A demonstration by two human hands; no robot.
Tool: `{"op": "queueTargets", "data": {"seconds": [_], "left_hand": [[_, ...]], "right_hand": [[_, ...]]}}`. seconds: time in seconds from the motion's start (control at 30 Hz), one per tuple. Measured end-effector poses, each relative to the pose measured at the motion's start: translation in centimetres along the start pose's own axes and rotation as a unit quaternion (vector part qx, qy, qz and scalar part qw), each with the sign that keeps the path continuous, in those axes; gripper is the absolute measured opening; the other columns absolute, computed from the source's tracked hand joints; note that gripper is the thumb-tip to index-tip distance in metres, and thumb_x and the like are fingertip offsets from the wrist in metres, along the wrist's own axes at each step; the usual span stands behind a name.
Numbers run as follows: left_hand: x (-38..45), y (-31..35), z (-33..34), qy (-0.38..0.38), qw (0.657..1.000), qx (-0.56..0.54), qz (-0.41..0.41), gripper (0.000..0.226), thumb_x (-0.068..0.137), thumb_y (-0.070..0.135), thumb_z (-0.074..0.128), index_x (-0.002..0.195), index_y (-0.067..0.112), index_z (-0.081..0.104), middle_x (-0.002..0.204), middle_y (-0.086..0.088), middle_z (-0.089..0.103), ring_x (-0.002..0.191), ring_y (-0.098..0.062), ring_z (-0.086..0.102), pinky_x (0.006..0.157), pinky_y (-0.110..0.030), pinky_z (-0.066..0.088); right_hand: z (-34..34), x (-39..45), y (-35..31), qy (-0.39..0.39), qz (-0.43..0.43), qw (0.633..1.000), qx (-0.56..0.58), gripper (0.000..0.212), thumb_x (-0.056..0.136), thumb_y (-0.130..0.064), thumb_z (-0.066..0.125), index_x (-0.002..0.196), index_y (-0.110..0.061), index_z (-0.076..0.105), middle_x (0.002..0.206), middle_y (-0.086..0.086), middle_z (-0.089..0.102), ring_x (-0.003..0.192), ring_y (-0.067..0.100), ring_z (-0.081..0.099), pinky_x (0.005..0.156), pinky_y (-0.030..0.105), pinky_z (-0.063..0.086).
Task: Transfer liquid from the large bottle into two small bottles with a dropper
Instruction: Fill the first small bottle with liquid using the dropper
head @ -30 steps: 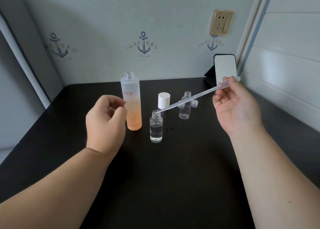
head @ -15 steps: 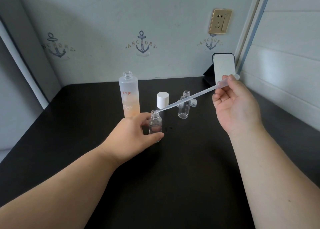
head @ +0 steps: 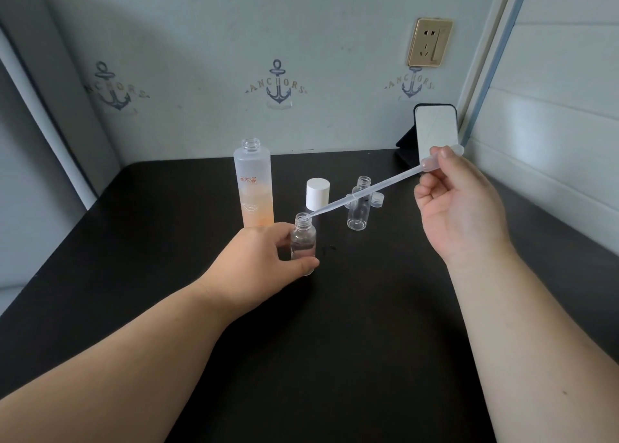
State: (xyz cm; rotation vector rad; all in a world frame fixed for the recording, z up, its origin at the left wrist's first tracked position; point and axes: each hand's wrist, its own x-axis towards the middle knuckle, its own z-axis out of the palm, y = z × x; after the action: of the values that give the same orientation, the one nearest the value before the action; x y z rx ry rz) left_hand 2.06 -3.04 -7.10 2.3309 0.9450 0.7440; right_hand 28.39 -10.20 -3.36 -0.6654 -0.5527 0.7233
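head | left hand (head: 264, 258) grips small bottle (head: 303, 241) | right hand (head: 459, 204) pinches dropper (head: 368, 191) bulb, raised

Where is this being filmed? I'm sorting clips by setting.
Probably a home room corner, not a lab: anchor-print wallpaper, a gold wall socket, and a small mirror propped on a black table.

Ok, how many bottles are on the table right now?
3. The large bottle stands at the back left, one small bottle is gripped by the left hand, and another small bottle stands behind the dropper.
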Motion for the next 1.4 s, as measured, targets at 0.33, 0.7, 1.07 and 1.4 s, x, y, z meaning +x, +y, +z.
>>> {"op": "queueTargets", "data": {"seconds": [0.33, 0.7, 1.07, 1.4], "left_hand": [[0.05, -0.09, 0.0, -0.005, 1.0, 0.002, 0.003, 0.015, 0.082, 0.046, 0.077, 0.087, 0.044, 0.063, 0.085, 0.047, 0.058, 0.082, 0.022, 0.055, 0.061, 0.003, 0.036], [0.02, -0.1, 0.05, -0.005, 1.0, -0.004, -0.005, 0.015, 0.081, 0.045, 0.078, 0.084, 0.044, 0.064, 0.083, 0.045, 0.06, 0.081, 0.021, 0.055, 0.06, 0.001, 0.037], [0.18, -0.12, 0.08, -0.011, 1.0, 0.008, -0.019, 0.015, 0.081, 0.049, 0.077, 0.087, 0.046, 0.064, 0.089, 0.045, 0.06, 0.086, 0.021, 0.055, 0.059, -0.004, 0.039], [0.19, -0.19, 0.72, 0.017, 0.999, 0.0, -0.051, 0.019, 0.077, 0.053, 0.078, 0.087, 0.043, 0.066, 0.091, 0.043, 0.062, 0.087, 0.02, 0.057, 0.066, -0.008, 0.039]], "right_hand": [[0.04, -0.01, -0.22, 0.014, 0.008, 1.0, -0.002, 0.018, 0.093, -0.007, 0.069, 0.079, -0.009, 0.08, 0.075, 0.004, 0.071, 0.061, 0.01, 0.056, 0.059, 0.019, 0.044], [0.21, -0.26, -0.42, 0.025, 0.011, 1.0, -0.004, 0.014, 0.094, -0.003, 0.066, 0.083, -0.007, 0.075, 0.074, 0.004, 0.069, 0.06, 0.009, 0.057, 0.057, 0.018, 0.043], [-0.09, -0.09, -0.24, 0.034, -0.002, 0.999, -0.028, 0.007, 0.095, 0.0, 0.064, 0.093, 0.0, 0.07, 0.073, 0.003, 0.067, 0.061, 0.009, 0.058, 0.057, 0.017, 0.042], [-0.35, 0.06, 0.04, 0.094, 0.027, 0.995, 0.003, 0.01, 0.095, -0.009, 0.068, 0.088, -0.006, 0.074, 0.073, 0.003, 0.072, 0.06, 0.011, 0.064, 0.061, 0.021, 0.052]]}}
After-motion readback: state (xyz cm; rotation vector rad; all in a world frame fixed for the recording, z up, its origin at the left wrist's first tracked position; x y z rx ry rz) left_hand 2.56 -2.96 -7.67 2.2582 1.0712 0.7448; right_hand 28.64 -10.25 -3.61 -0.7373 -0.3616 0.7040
